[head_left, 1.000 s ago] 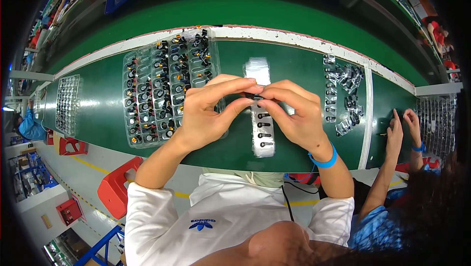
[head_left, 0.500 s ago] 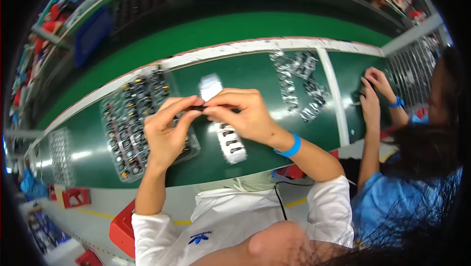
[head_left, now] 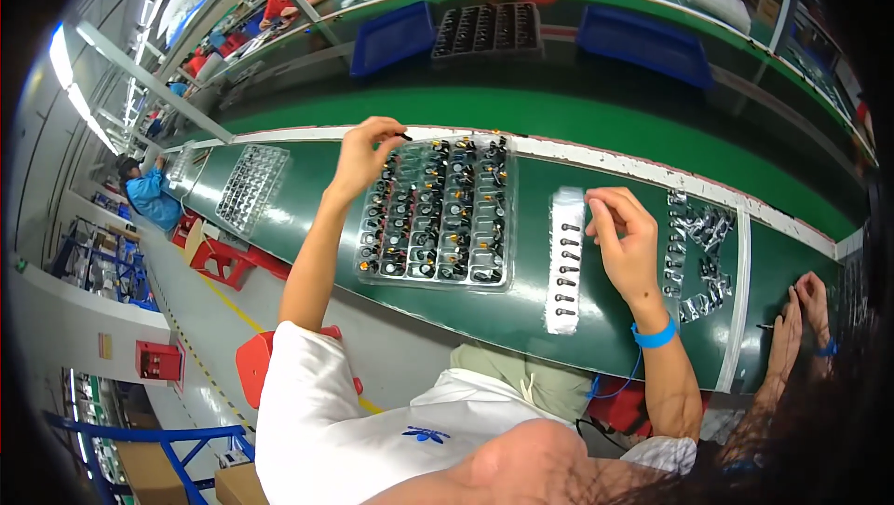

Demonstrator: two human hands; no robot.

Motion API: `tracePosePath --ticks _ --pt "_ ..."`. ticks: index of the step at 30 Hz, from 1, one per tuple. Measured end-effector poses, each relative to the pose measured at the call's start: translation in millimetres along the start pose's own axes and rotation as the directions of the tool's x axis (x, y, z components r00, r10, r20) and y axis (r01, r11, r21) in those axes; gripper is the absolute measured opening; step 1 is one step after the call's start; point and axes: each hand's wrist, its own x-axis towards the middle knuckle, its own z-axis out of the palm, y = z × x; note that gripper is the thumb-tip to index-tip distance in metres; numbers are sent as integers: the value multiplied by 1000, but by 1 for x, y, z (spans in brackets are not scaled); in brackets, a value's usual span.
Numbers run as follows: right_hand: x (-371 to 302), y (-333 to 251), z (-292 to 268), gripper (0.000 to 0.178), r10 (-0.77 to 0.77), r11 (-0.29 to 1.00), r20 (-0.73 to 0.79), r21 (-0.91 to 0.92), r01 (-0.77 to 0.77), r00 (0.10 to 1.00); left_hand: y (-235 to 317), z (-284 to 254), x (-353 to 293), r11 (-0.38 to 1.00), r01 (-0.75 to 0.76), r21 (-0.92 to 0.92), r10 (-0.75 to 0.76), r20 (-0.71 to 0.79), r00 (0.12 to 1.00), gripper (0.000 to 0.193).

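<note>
My left hand (head_left: 358,160) is over the far left corner of a clear plastic tray (head_left: 510,225), closed in a pinch on a small black part (head_left: 405,137). The tray's rows of pockets hold many small black and metallic parts, some with orange bits. Just right of a white strip (head_left: 564,319) bearing several small black knobbed parts (head_left: 565,269) is my right hand (head_left: 629,239). Its fingers are curled, with thumb and forefinger close together. Whatever lies between them, if anything, cannot be made out.
Clear-bagged small black parts (head_left: 710,230) lie on the green table (head_left: 531,309), right of my right hand. A white divider (head_left: 736,305) separates a co-worker's hands (head_left: 792,323). Another tray (head_left: 253,188) sits to the left. Blue trays (head_left: 643,44) stand beyond the white ledge.
The view has swung left. My hands, together above the strip before, are now apart: the left has moved to the tray with the small black part, the right is beside the strip.
</note>
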Motion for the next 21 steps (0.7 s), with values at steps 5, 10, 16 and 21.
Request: tracePosePath --ticks 5,10,16,21 --pt "-4 -1 2 14 -63 994 7 -90 64 998 -10 8 0 985 -19 169 4 89 996 23" --pt "-7 2 -5 13 -68 989 21 -133 70 997 -12 36 5 948 -117 295 59 200 978 21" --pt "10 -6 -24 13 -80 886 154 -443 141 985 12 28 -2 963 -80 259 68 54 996 29" --pt "6 3 -3 10 2 822 321 -539 182 947 108 76 -17 954 -292 -63 299 252 920 46"
